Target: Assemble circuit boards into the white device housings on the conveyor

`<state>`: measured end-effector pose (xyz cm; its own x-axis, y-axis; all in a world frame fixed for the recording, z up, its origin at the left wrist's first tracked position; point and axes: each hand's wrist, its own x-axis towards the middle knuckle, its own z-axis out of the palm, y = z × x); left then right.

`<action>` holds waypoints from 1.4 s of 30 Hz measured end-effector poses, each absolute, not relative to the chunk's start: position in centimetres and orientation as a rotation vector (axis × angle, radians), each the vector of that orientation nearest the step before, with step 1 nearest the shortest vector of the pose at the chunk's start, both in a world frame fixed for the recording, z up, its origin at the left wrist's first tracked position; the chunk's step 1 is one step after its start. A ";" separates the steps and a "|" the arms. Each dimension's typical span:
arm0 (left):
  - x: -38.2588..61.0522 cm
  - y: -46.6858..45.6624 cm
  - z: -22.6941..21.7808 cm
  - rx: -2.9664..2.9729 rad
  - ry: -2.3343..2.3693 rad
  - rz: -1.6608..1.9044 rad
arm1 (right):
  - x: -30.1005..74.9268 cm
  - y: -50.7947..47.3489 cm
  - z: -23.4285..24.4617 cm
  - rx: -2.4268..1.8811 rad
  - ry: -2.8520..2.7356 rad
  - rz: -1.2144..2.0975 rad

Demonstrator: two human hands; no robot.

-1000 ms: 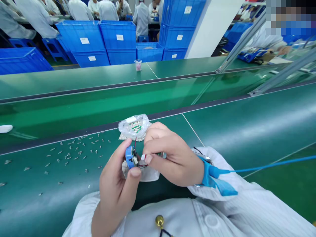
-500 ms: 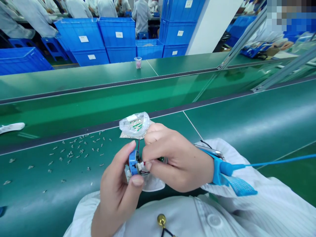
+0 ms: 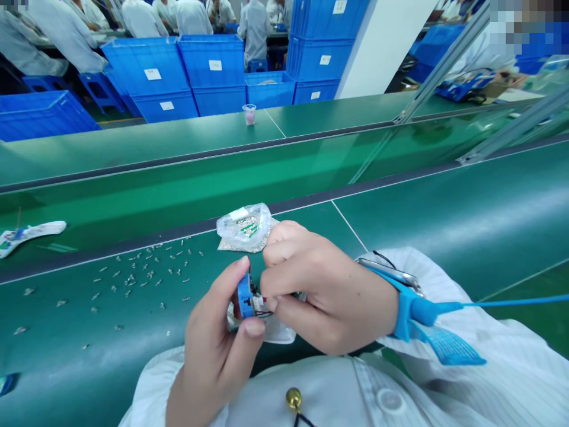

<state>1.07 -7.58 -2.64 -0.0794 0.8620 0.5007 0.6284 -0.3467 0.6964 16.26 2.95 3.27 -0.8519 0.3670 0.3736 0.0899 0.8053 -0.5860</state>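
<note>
My left hand (image 3: 217, 338) holds a small blue round electrical component (image 3: 245, 298) between thumb and fingers, with thin red and black wires and a small white connector (image 3: 259, 301) at it. My right hand (image 3: 326, 290) pinches at the wires and connector, partly hiding the part. Just beyond my hands lies a clear plastic bag (image 3: 246, 228) with green-and-white circuit pieces inside. A white pouch (image 3: 280, 332) sits beneath my hands. Several small metal parts (image 3: 142, 276) lie scattered on the green belt to the left.
A blue wrist strap (image 3: 411, 314) circles my right wrist, its cord running off right. Green conveyor belts (image 3: 444, 225) cross the view, with a plastic cup (image 3: 249, 114) beyond. Stacked blue crates (image 3: 213, 62) and white-clad co-workers stand behind.
Both hands and the blue component have shifted slightly right, and the component now turns more edge-on. A white strip at the left edge shows more fully as the view shifts.
</note>
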 end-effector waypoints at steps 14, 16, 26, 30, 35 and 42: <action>1.5 -7.1 -2.0 2.292 1.827 1.158 | 15.8 2.9 2.9 -0.323 -2.493 0.930; 1.9 -7.1 -1.6 2.343 1.962 1.039 | 15.8 2.7 2.7 -0.355 -2.500 0.919; 3.0 -7.1 -1.5 2.431 2.142 0.834 | 15.9 2.4 1.8 -0.430 -2.508 0.965; 2.7 -7.0 -1.9 2.337 2.082 0.727 | 15.8 2.7 1.2 -0.469 -2.548 1.068; 0.0 -7.2 -2.1 1.954 2.096 0.572 | 16.1 8.8 0.4 -0.966 -2.528 1.013; -5.0 -11.1 -4.3 1.561 2.205 0.424 | 19.4 19.6 -2.7 -1.708 -2.006 0.455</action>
<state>-4.97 -11.13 -4.35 -0.2933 0.9443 -0.1494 0.8217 0.3289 0.4655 19.44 19.60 -2.67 -0.1202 0.9839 0.1325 0.8306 0.1728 -0.5294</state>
